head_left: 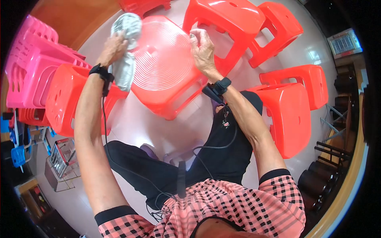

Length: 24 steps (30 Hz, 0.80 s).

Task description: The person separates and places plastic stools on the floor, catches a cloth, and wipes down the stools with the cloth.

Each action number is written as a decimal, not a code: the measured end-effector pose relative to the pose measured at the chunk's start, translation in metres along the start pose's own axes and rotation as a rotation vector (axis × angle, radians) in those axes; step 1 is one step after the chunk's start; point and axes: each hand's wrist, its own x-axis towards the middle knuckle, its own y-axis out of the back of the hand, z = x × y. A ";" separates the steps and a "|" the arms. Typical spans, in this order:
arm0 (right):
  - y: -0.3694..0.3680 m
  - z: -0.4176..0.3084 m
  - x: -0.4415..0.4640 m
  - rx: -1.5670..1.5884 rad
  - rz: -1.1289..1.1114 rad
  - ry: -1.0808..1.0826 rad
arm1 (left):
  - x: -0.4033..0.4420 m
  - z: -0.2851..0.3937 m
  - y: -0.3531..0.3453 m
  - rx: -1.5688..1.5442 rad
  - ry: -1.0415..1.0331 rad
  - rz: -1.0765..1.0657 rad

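A red plastic stool (160, 59) with fine rings on its seat stands in front of my knees. A crumpled pale grey cloth (124, 73) lies over the left edge of this seat. My left hand (115, 48) grips the cloth from above, and its upper end is slightly blurred. At the right edge of the same seat is my right hand (203, 50), with its fingers curled in toward the thumb. Whether those fingers hold anything cannot be made out. Each wrist wears a black band.
Another red stool (226, 16) stands just beyond my right hand. More red stools (291, 119) are on the right, and one red stool (65, 99) is on the left. Stacked pink stools (33, 63) rise at the far left. Black cables (135, 172) run across my lap.
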 end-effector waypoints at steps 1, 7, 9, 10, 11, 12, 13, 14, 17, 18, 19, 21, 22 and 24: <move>0.000 0.000 0.000 0.013 0.007 0.008 | -0.002 -0.005 -0.001 0.000 0.015 -0.006; 0.001 -0.002 0.000 0.027 -0.017 0.006 | -0.050 0.048 0.023 -0.003 -0.016 -0.085; 0.000 -0.004 0.000 0.033 -0.016 0.003 | -0.063 0.081 0.025 -0.059 -0.146 -0.127; 0.001 -0.005 0.000 0.037 -0.014 -0.001 | -0.074 0.102 0.027 -0.107 -0.229 -0.097; 0.001 -0.005 0.000 0.041 -0.013 -0.005 | -0.084 0.129 0.032 -0.123 -0.253 -0.086; -0.001 0.000 -0.001 0.050 -0.008 -0.021 | -0.091 0.148 0.026 -0.172 -0.260 -0.081; -0.003 0.009 0.000 0.061 -0.006 -0.035 | -0.096 0.165 0.031 -0.256 -0.342 -0.084; -0.005 0.013 0.001 0.074 -0.010 -0.049 | -0.100 0.178 0.030 -0.269 -0.468 0.075; -0.006 0.004 -0.002 0.222 -0.128 -0.141 | -0.104 0.189 0.042 -0.359 -0.444 -0.024; -0.004 -0.015 -0.003 0.319 -0.193 -0.191 | -0.104 0.183 0.045 -0.388 -0.412 -0.069; -0.006 -0.029 -0.003 0.256 -0.279 -0.011 | -0.104 0.173 0.046 -0.423 -0.345 -0.028; -0.010 -0.050 -0.009 0.133 -0.420 0.362 | -0.104 0.145 0.047 -0.487 -0.220 0.059; -0.014 -0.058 -0.015 0.077 -0.543 0.433 | -0.104 0.129 0.045 -0.541 -0.190 0.122; -0.025 -0.064 -0.032 -0.194 -0.652 0.572 | -0.116 0.104 0.048 -0.439 -0.107 0.029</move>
